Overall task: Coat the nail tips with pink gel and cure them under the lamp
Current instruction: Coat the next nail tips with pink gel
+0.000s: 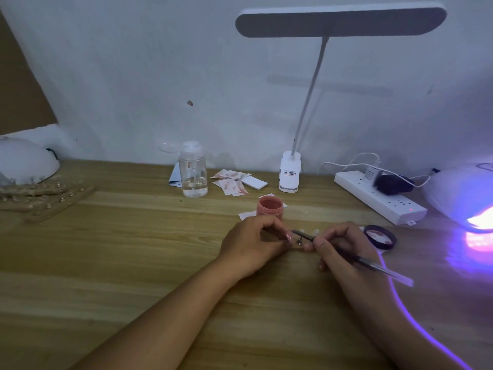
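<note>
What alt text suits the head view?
The left hand grips a nail-tip holder while the right hand holds a thin silver brush to it. An open pink gel jar stands behind; a white lamp glows violet at right.

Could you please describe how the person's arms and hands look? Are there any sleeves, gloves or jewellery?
Both arms are bare. The left hand and the right hand wear no gloves, and no ring shows on the visible fingers. The left forearm and the right forearm show no sleeve, watch or bracelet down to the picture's lower edge.
</note>
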Tool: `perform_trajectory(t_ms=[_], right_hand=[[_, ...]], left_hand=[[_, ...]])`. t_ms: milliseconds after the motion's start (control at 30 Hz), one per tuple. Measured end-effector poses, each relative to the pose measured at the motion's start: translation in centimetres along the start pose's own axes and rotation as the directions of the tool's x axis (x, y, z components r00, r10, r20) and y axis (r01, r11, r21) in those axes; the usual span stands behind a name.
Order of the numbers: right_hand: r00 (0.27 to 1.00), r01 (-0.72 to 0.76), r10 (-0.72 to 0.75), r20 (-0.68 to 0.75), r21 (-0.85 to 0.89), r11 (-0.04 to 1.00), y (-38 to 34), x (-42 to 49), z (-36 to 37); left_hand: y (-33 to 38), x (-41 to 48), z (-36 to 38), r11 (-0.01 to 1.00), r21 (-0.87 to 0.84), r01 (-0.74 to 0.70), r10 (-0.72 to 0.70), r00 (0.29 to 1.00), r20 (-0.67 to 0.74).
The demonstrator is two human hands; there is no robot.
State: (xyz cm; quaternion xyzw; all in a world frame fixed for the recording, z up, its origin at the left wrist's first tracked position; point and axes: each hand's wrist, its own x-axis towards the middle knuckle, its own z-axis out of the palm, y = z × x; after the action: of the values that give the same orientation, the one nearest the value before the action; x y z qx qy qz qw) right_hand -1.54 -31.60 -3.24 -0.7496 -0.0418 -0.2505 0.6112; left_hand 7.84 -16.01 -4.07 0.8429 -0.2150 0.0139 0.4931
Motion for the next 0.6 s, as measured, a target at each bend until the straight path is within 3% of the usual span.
perform_trajectory(t_ms=[600], right_hand=[[0.998,-0.063,0.063,-0.012,-0.062,0.996,-0.49,-0.23,-0.20]], left_hand=[[-0.19,0.01,0.01,1.000,-0.019,0.000,0.001,1.000,0.015]])
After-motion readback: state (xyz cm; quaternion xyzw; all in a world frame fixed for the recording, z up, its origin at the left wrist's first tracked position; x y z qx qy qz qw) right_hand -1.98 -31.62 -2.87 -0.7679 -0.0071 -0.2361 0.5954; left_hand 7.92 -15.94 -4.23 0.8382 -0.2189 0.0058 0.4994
